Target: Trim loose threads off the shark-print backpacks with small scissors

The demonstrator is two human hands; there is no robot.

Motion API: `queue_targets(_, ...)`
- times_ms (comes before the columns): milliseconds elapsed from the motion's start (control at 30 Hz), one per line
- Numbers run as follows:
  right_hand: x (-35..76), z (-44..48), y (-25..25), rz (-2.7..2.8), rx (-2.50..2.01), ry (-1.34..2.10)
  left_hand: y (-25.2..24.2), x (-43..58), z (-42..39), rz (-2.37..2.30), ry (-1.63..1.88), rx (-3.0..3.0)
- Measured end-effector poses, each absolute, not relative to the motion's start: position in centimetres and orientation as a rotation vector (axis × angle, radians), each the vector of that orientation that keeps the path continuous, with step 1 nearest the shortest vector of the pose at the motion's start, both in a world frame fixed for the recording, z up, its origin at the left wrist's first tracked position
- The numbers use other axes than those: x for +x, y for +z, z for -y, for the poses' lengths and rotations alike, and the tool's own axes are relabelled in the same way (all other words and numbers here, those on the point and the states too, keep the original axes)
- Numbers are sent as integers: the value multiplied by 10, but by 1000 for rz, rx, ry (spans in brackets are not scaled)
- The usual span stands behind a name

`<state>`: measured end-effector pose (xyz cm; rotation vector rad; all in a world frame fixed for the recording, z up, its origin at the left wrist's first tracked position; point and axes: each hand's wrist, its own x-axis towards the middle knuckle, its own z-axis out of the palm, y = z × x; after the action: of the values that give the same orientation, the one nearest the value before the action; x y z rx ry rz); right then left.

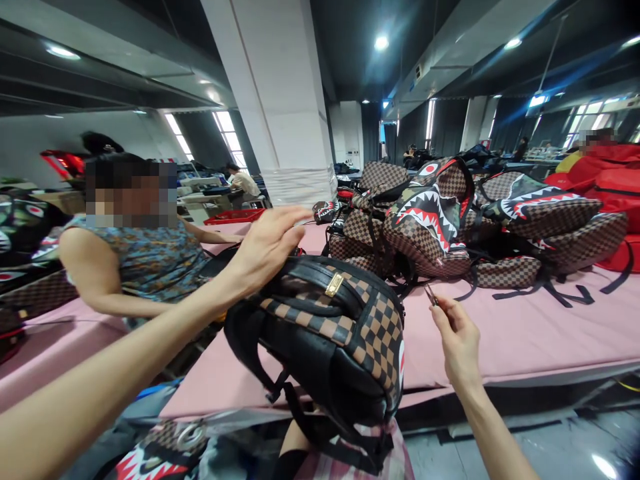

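Observation:
A brown and black checkered backpack [345,333] with a gold tag rests in front of me, at the near edge of the pink table [525,327]. My left hand [267,243] lies over its top, fingers stretched out flat near the handle. To the right of the backpack, my right hand [457,337] is raised and pinches small thread snips [431,295], their tips pointing up toward the bag.
A heap of shark-mouth checkered backpacks [450,227] covers the far side of the table, with red bags [605,180] at the right. Another person [135,260] sits at the left. A white pillar [280,100] stands behind. One more shark bag [160,453] lies below.

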<state>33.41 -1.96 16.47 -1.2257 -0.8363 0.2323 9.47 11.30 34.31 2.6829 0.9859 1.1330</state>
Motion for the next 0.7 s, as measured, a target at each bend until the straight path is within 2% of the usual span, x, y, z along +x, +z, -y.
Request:
queue_targets(133,292,30,182,1099,-1250,163,320,62,-122,-1052,972,2285)
queue_targets(267,252,40,194,1405,-1158,40,303,42,-140,-1099,810,2219)
queue_targets(433,252,38,194,1667,-1023,-121,270,14,-156,-922,845,1949)
queue_targets(567,289,-2,207,1627,-1212,-233,246,2,-142,-825,930,1725)
queue_targets(700,311,-34,237,1441,-1371,-343,219,3,-125,-853,1056,1849)
